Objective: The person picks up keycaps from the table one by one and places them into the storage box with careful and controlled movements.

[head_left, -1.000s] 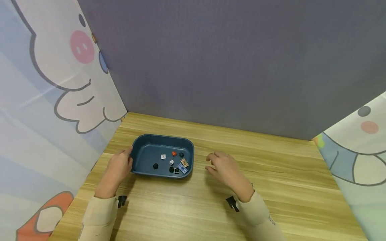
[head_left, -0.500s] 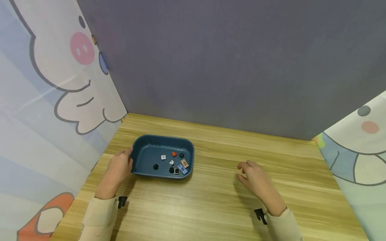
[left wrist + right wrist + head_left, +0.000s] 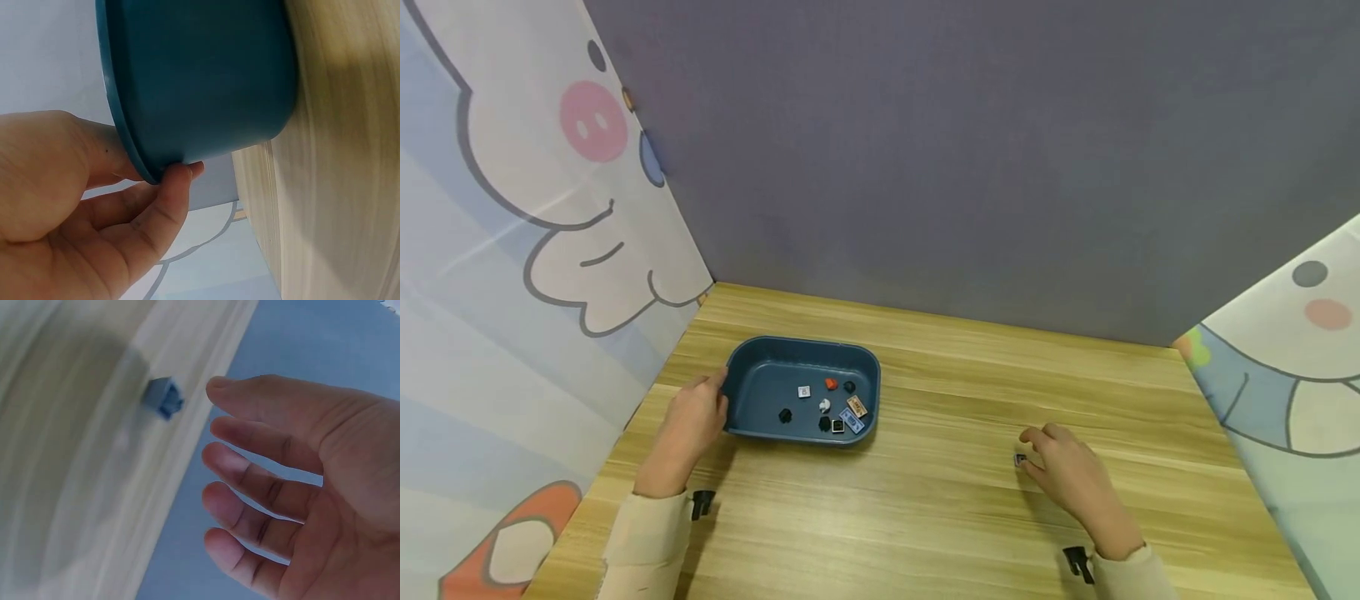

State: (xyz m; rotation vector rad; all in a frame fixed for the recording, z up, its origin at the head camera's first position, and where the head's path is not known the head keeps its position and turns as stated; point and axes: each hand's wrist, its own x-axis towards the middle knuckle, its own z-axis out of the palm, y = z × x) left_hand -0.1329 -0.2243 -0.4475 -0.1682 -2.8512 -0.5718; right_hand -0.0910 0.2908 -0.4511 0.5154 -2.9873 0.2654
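Note:
My left hand (image 3: pixel 691 425) pinches the left end of the dark blue plastic tray (image 3: pixel 752 348); in the left wrist view, the thumb and fingers close on its rim (image 3: pixel 119 100). Inside the tray lie a red piece (image 3: pixel 831 384), a white square piece (image 3: pixel 804 392), a blue tile (image 3: pixel 852 421), a tan tile (image 3: pixel 857 406) and several black pieces. On the right, my right hand (image 3: pixel 1075 479) hovers beside a small square dark piece (image 3: pixel 1019 459) on the table. In the right wrist view its fingers are loosely bent, apart from the little piece (image 3: pixel 162 398).
The wooden table (image 3: pixel 940 517) runs back to a grey upright panel (image 3: pixel 925 167). Cartoon-printed cloth hangs at the left (image 3: pixel 512 333) and right (image 3: pixel 1300 367). A black wrist mount (image 3: pixel 1077 562) sits at the right cuff.
My right hand has moved right, away from the tray, to the small dark piece, which now shows by its fingertips. The left hand stays at the tray's rim.

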